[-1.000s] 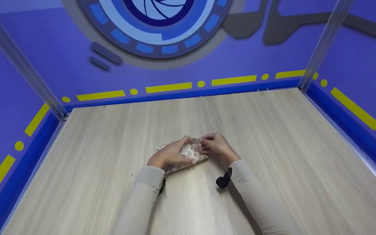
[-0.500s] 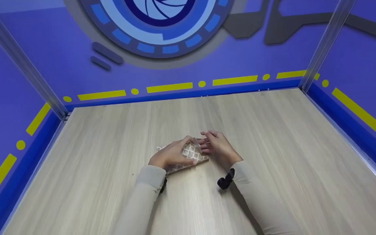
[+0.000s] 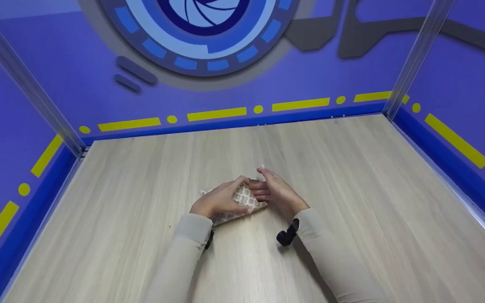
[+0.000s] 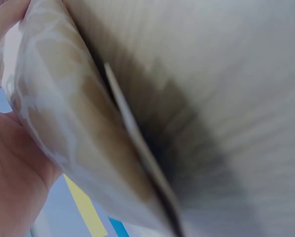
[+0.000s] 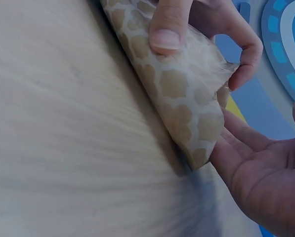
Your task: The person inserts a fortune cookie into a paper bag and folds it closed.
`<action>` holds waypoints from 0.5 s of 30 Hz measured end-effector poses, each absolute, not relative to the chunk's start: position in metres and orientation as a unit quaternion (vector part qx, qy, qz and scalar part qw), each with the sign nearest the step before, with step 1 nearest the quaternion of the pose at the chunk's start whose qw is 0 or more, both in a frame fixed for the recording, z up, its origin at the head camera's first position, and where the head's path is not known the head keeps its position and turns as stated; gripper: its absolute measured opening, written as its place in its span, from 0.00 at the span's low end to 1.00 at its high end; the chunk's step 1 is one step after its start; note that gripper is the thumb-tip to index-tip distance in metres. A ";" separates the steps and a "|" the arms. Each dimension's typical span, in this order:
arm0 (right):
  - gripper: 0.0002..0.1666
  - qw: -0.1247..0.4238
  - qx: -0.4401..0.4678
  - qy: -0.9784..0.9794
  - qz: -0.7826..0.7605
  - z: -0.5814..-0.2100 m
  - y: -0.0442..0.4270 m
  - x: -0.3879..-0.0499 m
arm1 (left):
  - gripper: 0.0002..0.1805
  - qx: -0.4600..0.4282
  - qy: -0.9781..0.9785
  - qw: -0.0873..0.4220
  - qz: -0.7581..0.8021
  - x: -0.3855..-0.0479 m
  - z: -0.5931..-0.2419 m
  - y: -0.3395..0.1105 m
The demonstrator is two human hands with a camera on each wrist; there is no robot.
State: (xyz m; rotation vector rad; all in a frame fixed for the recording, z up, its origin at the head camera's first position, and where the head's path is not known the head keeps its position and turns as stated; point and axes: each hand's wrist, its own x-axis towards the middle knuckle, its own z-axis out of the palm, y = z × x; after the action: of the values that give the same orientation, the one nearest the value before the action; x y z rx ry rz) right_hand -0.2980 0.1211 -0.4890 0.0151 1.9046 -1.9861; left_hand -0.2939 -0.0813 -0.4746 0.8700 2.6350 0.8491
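Note:
A flat tan packet with a white lattice pattern [image 3: 244,196] lies at the middle of the table, tilted slightly off it. My left hand [image 3: 220,199] grips it, thumb on the near side and fingers at the far edge. My right hand [image 3: 282,192] is at the packet's right end, its fingers extended and thumb raised apart. In the right wrist view, the right fingertips pass behind or into the loose end of the packet [image 5: 177,94]; which of the two, I cannot tell. The left wrist view shows the packet's curved side [image 4: 68,113] close up, blurred.
A pale wood-grain table [image 3: 120,219] spreads around both hands. Blue printed panels [image 3: 209,97] with yellow marks stand behind it and at both sides. A black device [image 3: 286,235] is strapped at the right wrist.
The right hand, which was pinching the packet's clear end flap, has let go. Its fingers have straightened and moved left against the packet's end. The left hand keeps its grip.

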 end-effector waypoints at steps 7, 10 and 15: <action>0.41 0.219 -0.001 0.662 -0.717 -0.490 0.112 -0.300 | 0.38 0.295 0.900 0.119 0.298 -0.294 -0.475 -0.082; 0.45 0.232 0.005 0.662 -0.713 -0.489 0.107 -0.300 | 0.38 0.291 0.900 0.118 0.302 -0.294 -0.475 -0.082; 0.47 0.242 0.001 0.667 -0.705 -0.487 0.101 -0.300 | 0.38 0.291 0.897 0.116 0.310 -0.293 -0.472 -0.082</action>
State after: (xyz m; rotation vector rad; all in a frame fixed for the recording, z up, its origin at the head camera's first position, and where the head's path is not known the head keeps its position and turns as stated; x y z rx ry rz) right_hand -0.3003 0.1012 -0.4873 0.0022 1.8233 -1.9271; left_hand -0.2928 -0.0817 -0.4723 0.8536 2.6289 0.9091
